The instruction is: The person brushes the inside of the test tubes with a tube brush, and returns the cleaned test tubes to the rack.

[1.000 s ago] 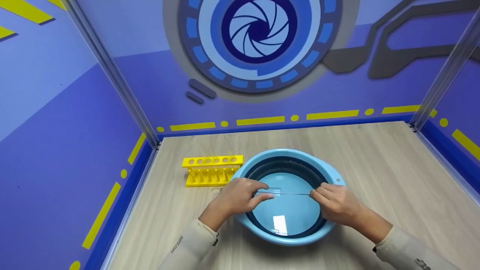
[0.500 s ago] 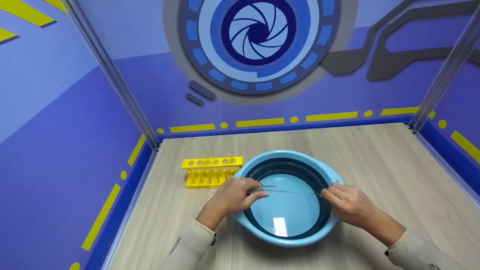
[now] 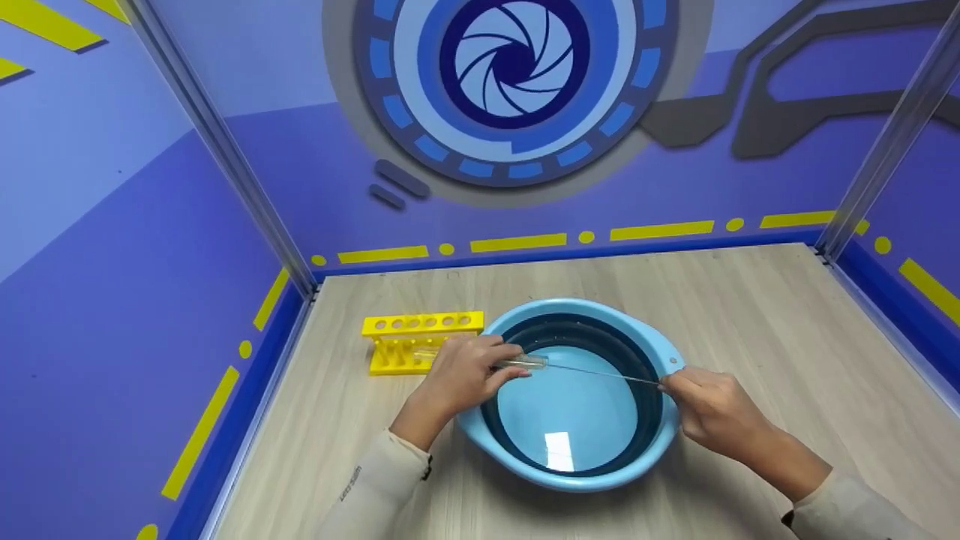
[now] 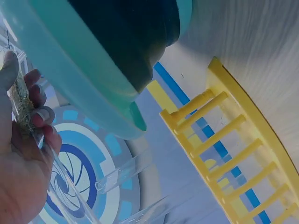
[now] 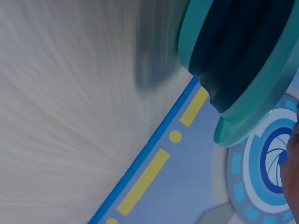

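Observation:
My left hand (image 3: 466, 369) grips a clear glass test tube (image 3: 531, 361) over the left part of the blue basin (image 3: 471, 431). Thumb and fingers wrap the tube, and pale bristles (image 4: 21, 100) show inside it in the left wrist view. A thin wire handle of a test tube brush (image 3: 600, 373) runs from the tube's mouth, sloping down to the right. Its far end is pinched by my right hand (image 3: 716, 409), above the basin's right rim. Only a sliver of that hand appears in the right wrist view.
A yellow test tube rack (image 3: 424, 322) stands behind and left of my left hand, close to the basin. More clear test tubes (image 4: 117, 175) show near the rack in the left wrist view. Patterned panels (image 3: 390, 217) enclose the wooden table (image 3: 735, 300).
My right hand has moved right with the wire, and a longer stretch of wire spans between the hands. My left hand has risen slightly to the left, tilting the tube.

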A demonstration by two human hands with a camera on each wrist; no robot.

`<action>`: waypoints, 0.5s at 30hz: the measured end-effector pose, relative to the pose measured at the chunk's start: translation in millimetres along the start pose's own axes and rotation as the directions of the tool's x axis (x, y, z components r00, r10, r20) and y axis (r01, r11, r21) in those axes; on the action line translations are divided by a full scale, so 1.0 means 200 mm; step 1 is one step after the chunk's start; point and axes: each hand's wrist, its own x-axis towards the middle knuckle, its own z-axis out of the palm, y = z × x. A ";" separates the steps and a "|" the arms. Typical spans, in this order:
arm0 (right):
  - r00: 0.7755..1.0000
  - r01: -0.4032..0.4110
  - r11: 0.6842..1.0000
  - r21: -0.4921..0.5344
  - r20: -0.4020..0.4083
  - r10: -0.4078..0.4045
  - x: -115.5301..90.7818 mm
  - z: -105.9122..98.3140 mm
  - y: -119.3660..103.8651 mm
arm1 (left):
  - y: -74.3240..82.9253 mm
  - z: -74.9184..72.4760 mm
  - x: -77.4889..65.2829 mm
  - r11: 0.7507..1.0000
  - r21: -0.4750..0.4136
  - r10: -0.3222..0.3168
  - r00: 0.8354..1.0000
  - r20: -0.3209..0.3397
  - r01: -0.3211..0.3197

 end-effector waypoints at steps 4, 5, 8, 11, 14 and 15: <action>0.990 -0.137 0.984 0.113 0.040 0.134 -0.01 -0.03 -0.02 | -0.01 0.01 0.01 0.995 0.086 0.066 0.990 -0.124 -0.055; 0.983 -0.178 0.973 0.146 0.060 0.171 -0.01 -0.04 -0.02 | -0.01 0.01 0.01 0.992 0.106 0.080 0.985 -0.153 -0.065; 0.948 -0.314 0.914 0.258 0.144 0.285 0.01 -0.07 -0.04 | -0.03 0.02 0.01 0.985 0.148 0.117 0.969 -0.216 -0.086; 0.892 -0.446 0.829 0.336 0.247 0.379 0.02 -0.11 -0.04 | -0.04 0.02 0.01 0.982 0.166 0.129 0.963 -0.235 -0.091; 0.834 -0.545 0.743 0.387 0.341 0.434 0.03 -0.14 -0.04 | -0.04 0.01 0.01 0.981 0.172 0.124 0.964 -0.236 -0.084; 0.819 -0.567 0.717 0.406 0.369 0.439 0.03 -0.15 -0.03 | -0.04 0.01 0.00 0.981 0.174 0.121 0.964 -0.235 -0.081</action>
